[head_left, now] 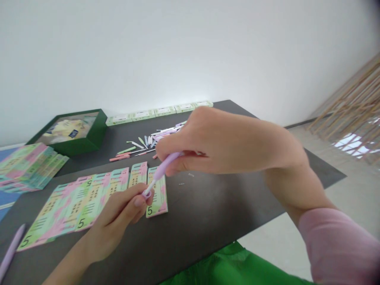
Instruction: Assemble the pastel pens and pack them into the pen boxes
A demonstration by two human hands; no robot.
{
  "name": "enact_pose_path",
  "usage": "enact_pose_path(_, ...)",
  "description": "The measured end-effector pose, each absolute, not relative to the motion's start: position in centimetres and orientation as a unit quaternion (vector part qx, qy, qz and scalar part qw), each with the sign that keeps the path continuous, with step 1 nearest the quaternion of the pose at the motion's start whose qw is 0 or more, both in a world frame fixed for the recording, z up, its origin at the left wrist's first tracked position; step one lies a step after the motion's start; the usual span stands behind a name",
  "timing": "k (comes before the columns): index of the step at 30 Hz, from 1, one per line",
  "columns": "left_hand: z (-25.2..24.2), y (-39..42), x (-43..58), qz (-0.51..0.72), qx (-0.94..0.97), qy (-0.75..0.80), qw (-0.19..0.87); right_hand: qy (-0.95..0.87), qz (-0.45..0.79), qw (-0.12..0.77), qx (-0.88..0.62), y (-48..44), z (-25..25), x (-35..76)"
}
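My right hand (213, 140) is closed around a lilac pen-like stick (165, 167) that slants down to the left. A thin white shaft (151, 185) sticks out of its lower end. That shaft meets the round mouth of a small lilac tube-like piece (146, 194), which my left hand (120, 213) pinches between thumb and fingers. Most of the lilac piece is hidden in the fist, so I cannot tell how long it is. Beneath and behind the hands, green and pink cards marked 5 (89, 198) lie in a row on the dark table (213, 213).
A green box (96, 136) with plastic packets stands at the back left, near stacked colourful packs (32, 166). Loose lilac, white, green and coral sticks (142, 142) lie behind the hands. Pale green boxes (160, 111) line the wall. Another lilac stick (12, 251) lies front left.
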State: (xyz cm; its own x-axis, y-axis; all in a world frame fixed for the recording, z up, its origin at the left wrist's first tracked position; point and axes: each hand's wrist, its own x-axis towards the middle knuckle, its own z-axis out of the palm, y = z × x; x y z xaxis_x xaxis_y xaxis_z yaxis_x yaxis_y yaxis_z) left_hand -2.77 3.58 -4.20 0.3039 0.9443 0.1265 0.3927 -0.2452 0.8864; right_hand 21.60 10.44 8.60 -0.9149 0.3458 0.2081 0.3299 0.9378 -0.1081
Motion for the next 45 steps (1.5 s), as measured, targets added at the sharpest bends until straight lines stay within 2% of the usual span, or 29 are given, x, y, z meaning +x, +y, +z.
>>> enact_pose_path(5,-3.2,3.5,-2.2,0.374,0.703,0.441,0.413,-0.975,0.01,0.095,-0.198,9.9,10.0,20.8)
enact_pose_path(17,-3.8,3.7,-1.7,0.472,0.648,0.467,0.373,-0.969,0.032,0.12,-0.213,10.1,6.7,18.0)
enact_pose_path(23,-4.3,2.9,-1.4,0.43,0.673,0.54,0.267,-0.964,0.058,0.166,-0.201,10.0,6.2,18.5)
enact_pose_path(27,-3.5,2.7,-1.0,0.397,0.725,0.54,0.16,-0.975,0.021,0.121,-0.187,10.1,6.6,18.6)
enact_pose_path(30,-2.9,2.7,-0.6,0.393,0.749,0.517,0.132,-0.979,0.014,0.094,-0.179,10.1,7.1,18.7)
enact_pose_path(37,-3.6,2.5,-0.8,0.404,0.746,0.503,0.163,-0.987,-0.03,0.041,-0.155,10.1,7.3,19.1)
enact_pose_path(45,-3.1,2.3,-0.4,0.427,0.737,0.488,0.187,-0.983,0.009,0.038,-0.178,10.0,8.0,19.1)
